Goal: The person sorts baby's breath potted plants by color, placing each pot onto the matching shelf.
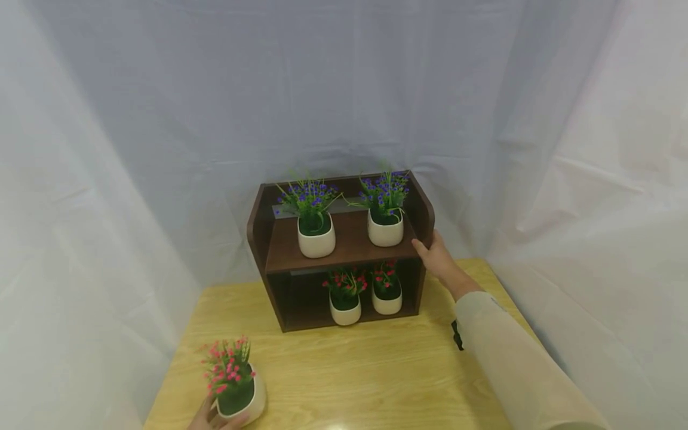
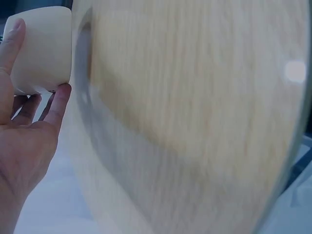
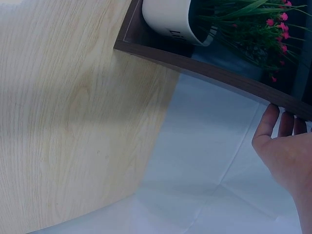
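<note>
At the table's front left, my left hand point(image 1: 208, 417) holds a white pot of pink artificial flowers point(image 1: 257, 399). The left wrist view shows the thumb along one side of the pot point(image 2: 43, 51) and fingers beneath it. My right hand point(image 1: 442, 261) grips the right side panel of the dark brown two-tier shelf point(image 1: 344, 261), thumb at the front and fingers outside. In the right wrist view, fingertips point(image 3: 273, 113) meet the panel's edge. Two white pots with purple flowers, left point(image 1: 317, 245) and right point(image 1: 386, 233), stand on the upper tier.
Two pots of red-pink flowers, one near the middle point(image 1: 346, 315) and one at right point(image 1: 387, 304), occupy the lower tier. The shelf stands toward the back of the light wood table point(image 1: 344, 370). White sheeting point(image 1: 344, 89) hangs behind and on both sides.
</note>
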The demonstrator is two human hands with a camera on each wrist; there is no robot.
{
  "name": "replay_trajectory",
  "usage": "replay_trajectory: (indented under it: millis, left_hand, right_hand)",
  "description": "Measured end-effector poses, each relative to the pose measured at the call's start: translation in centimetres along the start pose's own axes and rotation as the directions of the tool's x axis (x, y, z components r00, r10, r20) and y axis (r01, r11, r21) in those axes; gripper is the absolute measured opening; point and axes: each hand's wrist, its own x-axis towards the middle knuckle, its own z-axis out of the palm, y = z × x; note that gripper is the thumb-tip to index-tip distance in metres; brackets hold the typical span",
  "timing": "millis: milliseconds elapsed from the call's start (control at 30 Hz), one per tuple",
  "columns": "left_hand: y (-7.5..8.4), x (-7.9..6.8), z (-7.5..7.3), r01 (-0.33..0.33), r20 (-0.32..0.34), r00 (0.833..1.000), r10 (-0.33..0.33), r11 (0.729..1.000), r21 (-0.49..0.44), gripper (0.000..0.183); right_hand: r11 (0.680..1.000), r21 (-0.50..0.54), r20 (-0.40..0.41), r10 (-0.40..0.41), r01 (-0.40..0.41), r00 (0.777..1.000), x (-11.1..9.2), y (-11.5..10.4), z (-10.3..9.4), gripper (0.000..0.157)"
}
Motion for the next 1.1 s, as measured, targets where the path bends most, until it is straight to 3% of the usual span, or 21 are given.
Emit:
replay_trajectory:
  millis: [133,233,533,667,867,1100]
  left_hand:
    - [1.5,-0.2,1.8,-0.029,-0.025,0.999,0.033,0.988,0.154,0.134]
    - [2.5,-0.6,3.1,-0.063,-0.057,0.995,0.081,0.964,0.259,0.136]
    - [4.0,-0.5,6.6,-0.200,-0.071,0.969,0.237,0.918,0.341,0.129]
    - [4.4,-0.2,7.9,-0.246,-0.082,0.953,0.292,0.902,0.354,0.127]
    - [5.1,0.7,9.9,-0.329,-0.079,0.927,0.366,0.897,0.294,0.120]
    - [6.6,1.9,11.8,-0.379,-0.073,0.909,0.411,0.886,0.267,0.118]
  right_hand:
    - [1.000,-0.004,0.018,0.004,-0.003,1.000,-0.1,0.1,-0.1,0.065]
    - [1.000,-0.002,0.023,0.009,-0.009,1.000,-0.1,0.1,0.0,0.066]
    - [1.000,0.013,0.033,0.022,-0.023,0.999,-0.1,0.2,-0.2,0.069]
    - [1.000,0.005,0.032,0.030,-0.030,0.999,-0.1,0.2,-0.2,0.070]
    - [0.999,-0.018,0.025,0.049,-0.049,0.998,-0.1,0.0,-0.1,0.070]
    - [0.999,-0.019,0.021,0.051,-0.051,0.998,-0.2,-0.1,-0.2,0.070]
